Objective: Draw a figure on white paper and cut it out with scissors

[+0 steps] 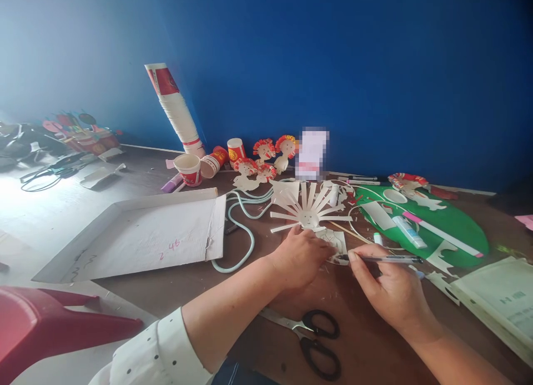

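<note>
My right hand point(389, 288) is closed round a pen point(385, 259), its tip at a small piece of white paper point(339, 242) with faint drawn lines. On that paper my left hand point(302, 258) presses down, fingers bent and their tips partly hidden. Just beyond my left hand lies a cut paper cup point(308, 218), its strips fanned out like rays and a small face drawn on its middle. Nearer to me are scissors point(310, 332) with black handles, blades partly under my left forearm.
Paper figures with red fringes point(286, 146) stand by the blue wall. A tall cup stack point(179, 118) leans there. At left are a shallow white box lid point(162, 235) and red stool point(50, 329); at right, a green board point(462, 229) bears a glue tube point(410, 232) and a marker point(443, 235).
</note>
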Tool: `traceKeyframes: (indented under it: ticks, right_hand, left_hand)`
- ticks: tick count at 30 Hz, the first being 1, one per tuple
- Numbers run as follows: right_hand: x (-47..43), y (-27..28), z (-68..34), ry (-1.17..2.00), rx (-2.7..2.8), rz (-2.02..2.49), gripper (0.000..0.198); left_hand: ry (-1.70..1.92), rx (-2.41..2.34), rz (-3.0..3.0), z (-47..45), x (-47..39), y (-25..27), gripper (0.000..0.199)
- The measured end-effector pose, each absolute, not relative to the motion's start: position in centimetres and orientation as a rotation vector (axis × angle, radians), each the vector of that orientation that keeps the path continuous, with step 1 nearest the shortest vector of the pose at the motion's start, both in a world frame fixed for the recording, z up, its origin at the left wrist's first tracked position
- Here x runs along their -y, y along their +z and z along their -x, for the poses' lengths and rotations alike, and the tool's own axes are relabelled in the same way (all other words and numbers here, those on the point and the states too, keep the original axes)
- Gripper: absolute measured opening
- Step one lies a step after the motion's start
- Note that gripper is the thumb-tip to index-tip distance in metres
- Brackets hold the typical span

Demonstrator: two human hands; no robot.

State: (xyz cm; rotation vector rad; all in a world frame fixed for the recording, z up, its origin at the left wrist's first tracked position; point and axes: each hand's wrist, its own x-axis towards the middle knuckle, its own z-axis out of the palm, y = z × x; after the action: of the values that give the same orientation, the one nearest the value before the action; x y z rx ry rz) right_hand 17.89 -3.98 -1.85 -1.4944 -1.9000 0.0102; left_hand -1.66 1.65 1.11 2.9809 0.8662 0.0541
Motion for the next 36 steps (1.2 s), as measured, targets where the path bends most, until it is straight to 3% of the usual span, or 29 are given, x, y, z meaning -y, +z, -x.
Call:
traceKeyframes:
  ticks: [8, 36]
  right_hand:
    - [3.82, -1.87, -17.84, 0.035, 1.889, 1.508, 0.014]
    - [3.42, -1.5, -17.05, 0.08, 1.967, 1.49, 0.018]
  left_hand:
    - [0.125, -0.945, -2.883, 1.33, -2.02, 1.37, 0.063]
    - [0.082, -0.915, -2.936, 1.36, -1.69, 1.2, 0.059]
